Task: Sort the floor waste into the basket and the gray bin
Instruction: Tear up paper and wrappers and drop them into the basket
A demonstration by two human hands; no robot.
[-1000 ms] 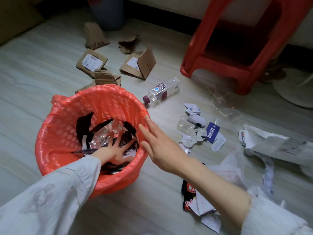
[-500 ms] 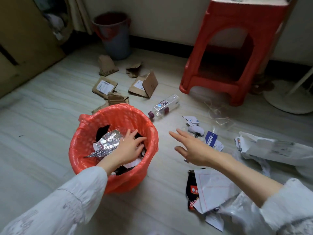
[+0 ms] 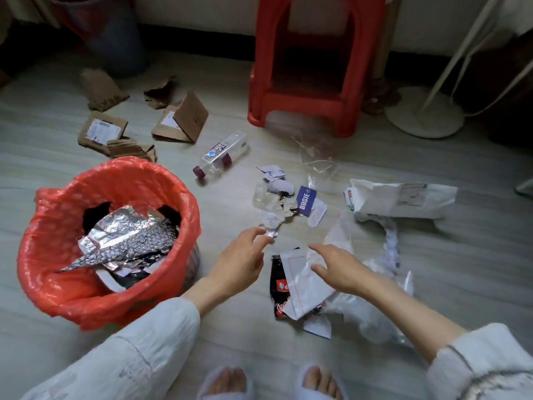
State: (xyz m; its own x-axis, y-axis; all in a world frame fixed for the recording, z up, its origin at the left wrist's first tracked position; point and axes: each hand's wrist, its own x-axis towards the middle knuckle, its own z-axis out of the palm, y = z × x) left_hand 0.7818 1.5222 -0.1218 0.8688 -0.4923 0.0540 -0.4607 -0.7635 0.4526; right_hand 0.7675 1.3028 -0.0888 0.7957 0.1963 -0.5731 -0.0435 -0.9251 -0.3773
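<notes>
The basket (image 3: 86,272), lined with a red plastic bag, is standing on the floor (image 3: 43,174) at the left, holding crumpled silver foil (image 3: 127,241) and dark scraps. The left hand (image 3: 239,264), which half a second ago was inside the basket on the foil, is now out of it and reaching over the floor toward the small paper scraps (image 3: 271,220), fingers loosely curved with the tips at a scrap (whether it is pinching anything I cannot tell). The right hand (image 3: 337,267) has drawn back and down and is now hovering with fingers spread and relaxed, holding nothing, over a clear plastic bag (image 3: 300,284) that is lying on a black wrapper (image 3: 278,287) with a red logo.

The gray bin (image 3: 115,36), with a red liner, is standing at the far wall, well apart from the hands. Torn cardboard pieces (image 3: 178,119) are lying between it and the basket, two of them bearing white shipping labels too small to read. A clear plastic bottle (image 3: 222,154) with a purple cap is lying on its side; its label print is not legible. A blue tag (image 3: 306,197) among the scraps is reading "BOSIE". A white mailer bag (image 3: 401,197) is lying at the right, and a red stool (image 3: 311,67) is standing behind.
</notes>
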